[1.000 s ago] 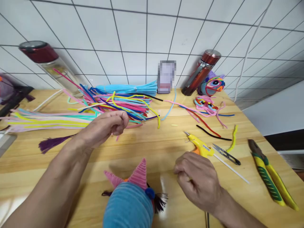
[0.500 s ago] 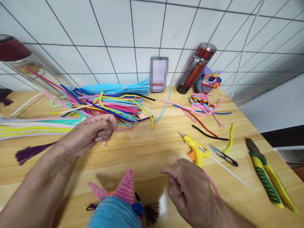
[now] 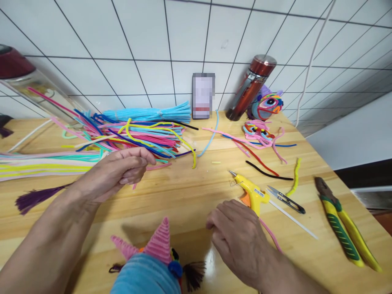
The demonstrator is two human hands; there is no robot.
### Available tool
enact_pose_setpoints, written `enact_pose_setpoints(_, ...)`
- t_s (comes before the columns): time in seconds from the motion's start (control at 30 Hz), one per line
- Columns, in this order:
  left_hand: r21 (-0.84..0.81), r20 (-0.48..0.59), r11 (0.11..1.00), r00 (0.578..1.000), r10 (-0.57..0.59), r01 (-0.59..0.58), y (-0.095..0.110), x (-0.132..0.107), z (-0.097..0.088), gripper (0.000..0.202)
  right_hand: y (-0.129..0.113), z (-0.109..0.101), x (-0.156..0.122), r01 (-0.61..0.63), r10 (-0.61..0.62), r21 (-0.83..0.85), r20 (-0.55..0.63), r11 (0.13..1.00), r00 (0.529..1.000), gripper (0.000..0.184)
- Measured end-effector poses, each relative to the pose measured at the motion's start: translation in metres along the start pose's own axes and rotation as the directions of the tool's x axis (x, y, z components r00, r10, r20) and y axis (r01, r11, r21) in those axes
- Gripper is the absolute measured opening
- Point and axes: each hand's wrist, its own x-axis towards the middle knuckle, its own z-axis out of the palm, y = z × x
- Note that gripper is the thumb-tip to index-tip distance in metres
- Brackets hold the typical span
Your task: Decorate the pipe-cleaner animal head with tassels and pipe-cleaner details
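My left hand (image 3: 121, 171) hovers over the wooden table (image 3: 183, 196), fingers curled and pinched on a pink pipe cleaner (image 3: 157, 166) at the edge of a heap of coloured pipe cleaners (image 3: 134, 134). My right hand (image 3: 237, 237) is closed low at the front, beside a yellow glue gun (image 3: 252, 192); a thin pink pipe cleaner (image 3: 271, 234) runs out from under it. A blue pipe-cleaner figure (image 3: 147, 271) with pink cones stands at the front edge between my arms.
Small black snips (image 3: 286, 199) and a white stick lie right of the glue gun, yellow-green pliers (image 3: 343, 222) further right. Two red-capped bottles (image 3: 251, 87), a colourful pipe-cleaner face (image 3: 268, 107) and loose pipe cleaners sit at the tiled wall. A purple tassel (image 3: 33, 198) lies left.
The view shifted left and down a little. My right hand drew in and curled closed near the glue gun, and a pink pipe cleaner now trails from it. My left hand stays pinched.
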Motion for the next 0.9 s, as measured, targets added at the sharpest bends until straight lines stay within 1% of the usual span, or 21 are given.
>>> enact_pose_setpoints(0.13, -0.001, -0.003, 1.000, 1.000, 0.020, -0.020, -0.0018, 0.0006, 0.0000, 0.034, -0.0002, -0.0010, 0.0004, 0.010, -0.010, 0.000, -0.009, 1.000, 1.000, 0.029)
enact_pose_setpoints(0.3, -0.024, 0.020, 0.999, 0.999, 0.027, -0.027, -0.0037, 0.0010, 0.0001, 0.040, 0.0017, 0.0012, 0.0020, 0.039, -0.040, -0.030, -0.031, 0.999, 0.999, 0.031)
enact_pose_setpoints(0.43, -0.018, 0.027, 0.999, 0.999, 0.046, -0.046, -0.0057, 0.0019, -0.0003, 0.046, 0.0040, 0.0031, 0.0011, 0.028, -0.029, -0.022, -0.033, 0.999, 0.999, 0.031)
enact_pose_setpoints(0.53, 0.000, 0.037, 0.998, 0.997, 0.070, -0.070, -0.0070, 0.0034, -0.0010, 0.046, 0.0053, 0.0019, -0.0003, 0.043, -0.043, -0.005, -0.002, 0.999, 0.999, 0.029)
enact_pose_setpoints(0.7, -0.062, 0.042, 0.994, 0.995, 0.089, -0.087, -0.0044, 0.0053, 0.0009, 0.048, 0.0043, -0.0041, -0.0003, 0.040, -0.040, 0.019, 0.029, 0.999, 0.999, 0.027)
enact_pose_setpoints(0.9, -0.053, 0.069, 0.995, 0.994, 0.085, -0.081, -0.0009, 0.0019, 0.0056, 0.041, 0.0050, -0.0033, 0.0023, 0.046, -0.047, -0.016, -0.036, 0.999, 0.998, 0.029)
